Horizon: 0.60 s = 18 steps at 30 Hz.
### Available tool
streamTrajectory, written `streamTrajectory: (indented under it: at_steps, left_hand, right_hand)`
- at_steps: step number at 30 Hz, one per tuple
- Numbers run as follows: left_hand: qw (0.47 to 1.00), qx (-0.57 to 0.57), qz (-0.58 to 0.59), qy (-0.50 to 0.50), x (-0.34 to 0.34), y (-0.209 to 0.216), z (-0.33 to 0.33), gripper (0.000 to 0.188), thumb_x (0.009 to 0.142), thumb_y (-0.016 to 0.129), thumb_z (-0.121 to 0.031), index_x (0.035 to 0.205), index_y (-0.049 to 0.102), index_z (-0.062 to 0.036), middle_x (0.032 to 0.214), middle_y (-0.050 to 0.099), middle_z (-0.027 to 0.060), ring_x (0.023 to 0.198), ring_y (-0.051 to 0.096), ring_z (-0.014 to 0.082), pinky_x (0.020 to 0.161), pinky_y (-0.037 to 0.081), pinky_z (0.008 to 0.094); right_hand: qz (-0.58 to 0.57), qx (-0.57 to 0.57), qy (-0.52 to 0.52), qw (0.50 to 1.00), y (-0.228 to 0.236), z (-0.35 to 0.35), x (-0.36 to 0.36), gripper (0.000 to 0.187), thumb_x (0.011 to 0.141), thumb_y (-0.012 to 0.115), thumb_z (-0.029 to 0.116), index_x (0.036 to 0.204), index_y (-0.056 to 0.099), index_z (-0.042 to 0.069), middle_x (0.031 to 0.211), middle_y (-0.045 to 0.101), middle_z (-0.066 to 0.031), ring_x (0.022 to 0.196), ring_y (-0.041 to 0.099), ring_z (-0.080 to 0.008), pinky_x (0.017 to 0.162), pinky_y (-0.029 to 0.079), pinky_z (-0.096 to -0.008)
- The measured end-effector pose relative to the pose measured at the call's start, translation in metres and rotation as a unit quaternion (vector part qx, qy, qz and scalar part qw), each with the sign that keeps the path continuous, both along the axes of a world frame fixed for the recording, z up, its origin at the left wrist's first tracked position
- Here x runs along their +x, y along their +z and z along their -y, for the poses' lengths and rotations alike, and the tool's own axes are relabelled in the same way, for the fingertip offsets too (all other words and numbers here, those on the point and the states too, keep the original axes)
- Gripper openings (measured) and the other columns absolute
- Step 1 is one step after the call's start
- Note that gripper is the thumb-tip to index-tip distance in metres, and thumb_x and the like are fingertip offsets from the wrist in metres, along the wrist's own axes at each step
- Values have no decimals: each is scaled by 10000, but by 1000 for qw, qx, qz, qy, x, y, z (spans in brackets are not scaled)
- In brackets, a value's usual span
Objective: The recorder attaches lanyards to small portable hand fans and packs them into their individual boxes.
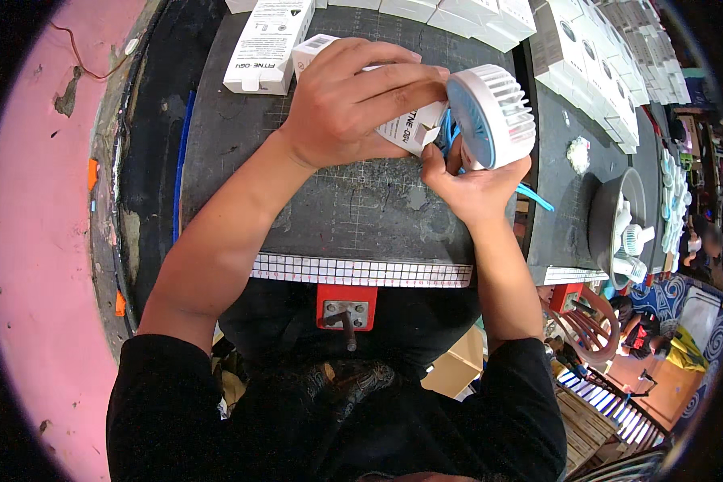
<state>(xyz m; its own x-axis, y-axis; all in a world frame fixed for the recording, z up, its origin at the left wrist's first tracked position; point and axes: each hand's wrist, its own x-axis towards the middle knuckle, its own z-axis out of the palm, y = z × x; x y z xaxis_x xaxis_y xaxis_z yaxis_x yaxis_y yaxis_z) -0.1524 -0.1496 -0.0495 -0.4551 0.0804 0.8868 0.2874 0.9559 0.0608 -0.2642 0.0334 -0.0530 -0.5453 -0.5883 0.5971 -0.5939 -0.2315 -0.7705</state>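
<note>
Our left hand (353,100) grips the small white cardboard box (406,128) mid-tabletop; right hand (470,189) clasps the white-and-blue handheld fan (494,112) – we'd feed its handle in squarely

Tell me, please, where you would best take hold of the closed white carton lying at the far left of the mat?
Grip the closed white carton across its two long sides, from above: it lies flat, and those narrow sides look free for fingers, with bare cutting mat beside it.
</note>
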Motion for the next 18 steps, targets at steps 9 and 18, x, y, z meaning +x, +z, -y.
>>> streamTrajectory:
  at_steps: [9, 18]
  left_hand:
    - [1000, -2, -5, 6, 0, 3, -1, 617, 638, 873, -423, 1156, 777, -102, 1182, 767, 29, 1044, 723, 250, 800, 558, 355]
    - [997, 47, -45, 31, 1, 4, -2, 691, 668, 900, -392, 1250, 724, -63, 1212, 755, 86, 1085, 736, 294, 868, 571, 388]
  right_hand:
    - [67, -19, 16, 997, 0, -1, -2, 573, 658, 781, -7, 1199, 628, -118, 889, 680, -50, 696, 610, -73, 597, 503, -237]
    - [-86, -32, 40, 995, -14, -31, -4, 278, 966, 685, 111, 1163, 518, 9, 996, 645, -187, 831, 651, -257, 798, 560, -391]
